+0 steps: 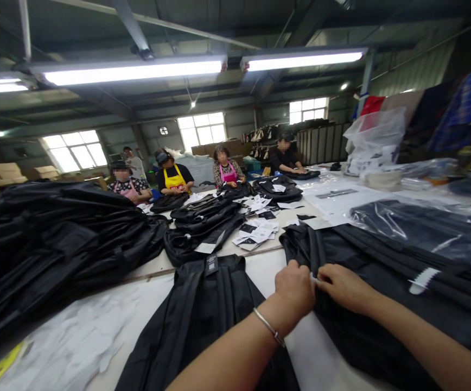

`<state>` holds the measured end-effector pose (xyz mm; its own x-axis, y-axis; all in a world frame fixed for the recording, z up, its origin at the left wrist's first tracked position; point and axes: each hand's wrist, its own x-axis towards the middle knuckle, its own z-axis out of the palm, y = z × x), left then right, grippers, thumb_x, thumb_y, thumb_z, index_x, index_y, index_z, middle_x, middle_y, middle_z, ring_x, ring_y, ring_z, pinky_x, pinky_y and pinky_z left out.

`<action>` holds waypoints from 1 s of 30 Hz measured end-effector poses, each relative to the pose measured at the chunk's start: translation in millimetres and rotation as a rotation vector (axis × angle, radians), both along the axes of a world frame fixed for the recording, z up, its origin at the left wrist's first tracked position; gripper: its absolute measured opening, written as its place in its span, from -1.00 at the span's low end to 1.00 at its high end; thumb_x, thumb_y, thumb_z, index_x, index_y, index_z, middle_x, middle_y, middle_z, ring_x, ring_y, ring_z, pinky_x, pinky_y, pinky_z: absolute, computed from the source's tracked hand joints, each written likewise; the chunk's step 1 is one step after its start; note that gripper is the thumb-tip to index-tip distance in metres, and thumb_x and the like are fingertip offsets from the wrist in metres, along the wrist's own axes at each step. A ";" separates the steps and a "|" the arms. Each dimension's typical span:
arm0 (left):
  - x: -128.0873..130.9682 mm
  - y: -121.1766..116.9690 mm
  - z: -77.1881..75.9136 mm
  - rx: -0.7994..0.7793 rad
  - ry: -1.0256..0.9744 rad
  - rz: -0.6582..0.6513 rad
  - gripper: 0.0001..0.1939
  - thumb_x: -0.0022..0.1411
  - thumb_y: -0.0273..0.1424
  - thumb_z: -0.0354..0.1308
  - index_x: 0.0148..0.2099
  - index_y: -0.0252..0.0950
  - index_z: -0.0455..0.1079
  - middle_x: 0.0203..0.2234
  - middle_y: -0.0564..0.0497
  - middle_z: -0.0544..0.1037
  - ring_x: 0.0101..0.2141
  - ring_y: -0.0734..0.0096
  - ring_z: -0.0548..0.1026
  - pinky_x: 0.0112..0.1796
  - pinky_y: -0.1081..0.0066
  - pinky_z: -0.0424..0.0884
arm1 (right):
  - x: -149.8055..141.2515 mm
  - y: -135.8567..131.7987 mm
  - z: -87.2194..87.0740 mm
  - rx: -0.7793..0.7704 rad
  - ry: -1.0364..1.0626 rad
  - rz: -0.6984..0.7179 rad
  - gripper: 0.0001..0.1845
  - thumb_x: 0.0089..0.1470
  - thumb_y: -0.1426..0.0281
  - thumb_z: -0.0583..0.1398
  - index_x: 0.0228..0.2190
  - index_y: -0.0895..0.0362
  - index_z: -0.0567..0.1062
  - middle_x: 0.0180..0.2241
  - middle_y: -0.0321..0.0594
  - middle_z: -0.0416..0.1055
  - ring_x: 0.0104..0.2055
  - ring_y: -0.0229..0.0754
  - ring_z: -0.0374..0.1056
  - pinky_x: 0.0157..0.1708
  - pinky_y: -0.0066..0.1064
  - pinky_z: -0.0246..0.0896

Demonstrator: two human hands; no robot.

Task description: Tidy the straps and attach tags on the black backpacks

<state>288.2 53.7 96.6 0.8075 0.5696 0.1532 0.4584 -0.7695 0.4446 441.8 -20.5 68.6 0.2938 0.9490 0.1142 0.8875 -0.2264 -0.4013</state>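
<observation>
Head view, left hand: our left hand [294,289] is closed in a fist, fingers curled on a small pale piece [313,279]; a silver bangle [268,327] circles the wrist.
Right hand: our right hand [343,288] pinches at the same pale piece from the other side, thumb and forefinger together, so that the two hands nearly meet.
Pale piece: between our hands, in front of the upper left end of the right-hand black bag [366,255]; it is too small and too covered by fingers for us to name, and it may be a tie or a tag.
Right-hand bag: lies flat, straps upward, with a white toothed strip [424,281] across one strap.
Near bag: a second black bag [203,315] lies left of our hands, partly behind our left forearm, a dark printed tag [211,264] at its top.
Table: white table top [262,266], bare between the two bags.
Left side: we note a heap of black bags [60,233], with thin white sheets [72,336] in front of it.
Beyond: loose printed cards [255,232] lie beside more bags; at right, a dark item in clear plastic [426,222].
Co-workers: four people sit along the far side, one in a yellow apron [174,179].
</observation>
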 end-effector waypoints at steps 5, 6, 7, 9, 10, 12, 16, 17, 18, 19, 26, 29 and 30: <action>8.0 14.7 -14.1 -0.457 -0.252 0.196 -0.84 0.05 -0.36 0.15 -0.53 -0.29 0.33 -0.41 -0.18 0.48 -0.22 0.00 0.46 -0.11 0.08 0.32 | 7.6 2.2 5.3 0.058 0.032 0.040 -0.80 0.03 0.38 0.16 -0.59 0.13 0.43 -0.48 -0.18 0.42 -0.37 -0.13 0.29 -0.36 -0.37 0.04; 9.2 18.8 -16.9 -0.567 -0.296 0.248 -0.83 0.03 -0.38 0.16 -0.55 -0.29 0.30 -0.45 -0.17 0.47 -0.24 0.00 0.47 -0.13 0.08 0.33 | 12.1 0.6 7.7 0.065 0.093 0.045 -0.81 0.00 0.39 0.17 -0.61 0.13 0.43 -0.51 -0.21 0.40 -0.40 -0.15 0.27 -0.38 -0.38 0.03; 10.1 22.6 -19.5 -0.661 -0.316 0.279 -0.83 0.03 -0.38 0.15 -0.55 -0.29 0.29 -0.47 -0.16 0.46 -0.26 0.02 0.47 -0.17 0.09 0.35 | 16.6 -1.8 10.7 0.076 0.185 0.038 -0.81 -0.02 0.39 0.19 -0.62 0.13 0.42 -0.54 -0.25 0.37 -0.43 -0.18 0.25 -0.41 -0.39 0.02; 11.4 28.5 -23.6 -0.808 -0.322 0.260 -0.87 0.08 -0.36 0.10 -0.45 -0.32 0.32 -0.47 -0.16 0.46 -0.31 0.11 0.48 -0.27 0.16 0.41 | 24.1 -8.1 17.9 0.132 0.464 -0.011 -0.79 -0.04 0.35 0.22 -0.63 0.14 0.41 -0.60 -0.32 0.31 -0.49 -0.24 0.20 -0.46 -0.42 0.02; 12.1 30.5 -25.0 -0.883 -0.332 0.225 -0.86 0.11 -0.35 0.08 -0.38 -0.33 0.34 -0.43 -0.15 0.47 -0.31 0.16 0.48 -0.30 0.20 0.43 | 26.4 -11.0 21.7 0.200 0.650 -0.049 -0.78 -0.05 0.32 0.24 -0.62 0.15 0.41 -0.61 -0.35 0.30 -0.51 -0.27 0.18 -0.47 -0.44 0.03; 14.3 32.2 -25.4 -1.000 -0.358 0.132 -0.82 0.12 -0.34 0.07 -0.25 -0.34 0.36 -0.35 -0.14 0.49 -0.26 0.24 0.48 -0.27 0.27 0.44 | 27.8 -14.0 28.3 0.368 1.031 -0.126 -0.76 -0.11 0.29 0.30 -0.60 0.15 0.39 -0.61 -0.38 0.29 -0.54 -0.32 0.18 -0.48 -0.47 0.09; 17.6 27.1 -10.3 -1.120 -0.394 -0.153 -0.66 -0.06 -0.49 0.18 -0.14 -0.34 0.42 -0.25 -0.10 0.53 -0.19 0.26 0.47 -0.13 0.31 0.40 | 24.1 -12.4 36.6 0.543 1.318 -0.259 -0.75 -0.10 0.30 0.31 -0.54 0.12 0.34 -0.62 -0.39 0.29 -0.57 -0.32 0.22 -0.53 -0.48 0.20; 17.6 24.4 -3.2 -1.135 -0.404 -0.256 -0.60 -0.09 -0.51 0.19 -0.11 -0.35 0.43 -0.23 -0.10 0.54 -0.16 0.24 0.47 -0.09 0.31 0.39 | 22.9 -11.9 37.8 0.552 1.313 -0.283 -0.77 -0.07 0.31 0.29 -0.53 0.11 0.33 -0.62 -0.39 0.29 -0.59 -0.31 0.23 -0.55 -0.47 0.22; 17.4 21.6 4.4 -1.140 -0.412 -0.353 -0.56 -0.10 -0.52 0.20 -0.07 -0.35 0.44 -0.21 -0.10 0.55 -0.14 0.21 0.47 -0.07 0.30 0.37 | 22.0 -11.6 38.8 0.565 1.312 -0.304 -0.80 -0.05 0.33 0.27 -0.52 0.11 0.33 -0.63 -0.38 0.30 -0.59 -0.30 0.24 -0.56 -0.47 0.22; 17.0 18.8 12.3 -1.134 -0.414 -0.436 -0.54 -0.08 -0.52 0.20 -0.04 -0.34 0.44 -0.19 -0.09 0.55 -0.12 0.19 0.47 -0.05 0.29 0.36 | 21.4 -11.4 39.7 0.582 1.307 -0.320 -0.82 -0.03 0.36 0.25 -0.52 0.11 0.33 -0.63 -0.37 0.30 -0.59 -0.30 0.25 -0.57 -0.47 0.23; 18.5 1.4 40.1 -1.250 -0.237 -0.639 -0.68 0.03 -0.35 0.27 -0.15 -0.39 0.52 -0.29 -0.08 0.58 -0.22 0.18 0.51 -0.08 0.21 0.38 | 30.1 -10.7 49.1 0.692 1.106 -0.432 -0.86 -0.03 0.41 0.26 -0.53 0.14 0.40 -0.66 -0.41 0.29 -0.61 -0.34 0.16 -0.62 -0.53 0.08; 26.3 -4.5 41.5 -1.281 -0.294 -0.434 -0.59 0.09 -0.15 0.30 -0.20 -0.43 0.50 -0.37 -0.10 0.56 -0.36 0.32 0.50 -0.21 0.30 0.41 | 40.0 -14.3 62.6 0.758 1.020 -0.478 -0.86 -0.03 0.47 0.26 -0.53 0.14 0.37 -0.62 -0.42 0.32 -0.57 -0.36 0.19 -0.59 -0.57 0.08; 29.3 -4.7 43.7 -1.295 -0.330 -0.367 -0.56 0.07 -0.11 0.31 -0.20 -0.43 0.49 -0.39 -0.09 0.56 -0.38 0.36 0.49 -0.24 0.33 0.41 | 43.6 -17.4 68.8 0.802 1.016 -0.493 -0.87 0.00 0.48 0.24 -0.49 0.12 0.35 -0.60 -0.42 0.33 -0.57 -0.37 0.21 -0.58 -0.57 0.11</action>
<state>317.5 49.1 140.3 0.9708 0.2159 -0.1046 0.0565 0.2178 0.9744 485.4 -37.9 137.4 0.8583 0.5013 0.1093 0.0265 0.1695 -0.9852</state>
